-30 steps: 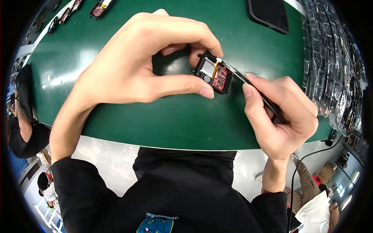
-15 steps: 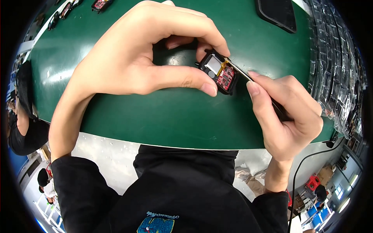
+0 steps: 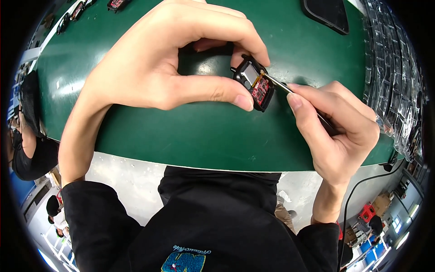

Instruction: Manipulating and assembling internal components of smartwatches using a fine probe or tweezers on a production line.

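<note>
Between thumb and fingers, my left hand (image 3: 167, 68) grips a small black electronic device (image 3: 261, 100) with its casing uncovered, held above the table. Inside it show a red circuit board (image 3: 260, 90), a silver rectangular part (image 3: 249, 72) and a strip of amber ribbon near the middle. My right hand (image 3: 337, 124) is closed in a pinch around slim metal tweezers (image 3: 280, 84) with a dark rear part. Their tip touches the device, or nearly so, at the amber ribbon by the upper right edge; the exact contact is too small to tell.
The green table (image 3: 190, 140) spans the space under my hands. A black phone-like slab (image 3: 326, 16) lies at the far right, beside stacked clear plastic trays (image 3: 392, 72). Similar small devices (image 3: 117, 4) lie at the far left. A black cable (image 3: 358, 186) hangs at the right; another person (image 3: 34, 154) sits at left.
The device has tilted a little in my left hand. The tweezers' tip has shifted slightly down and left along the device's edge, while both grips stay the same.
</note>
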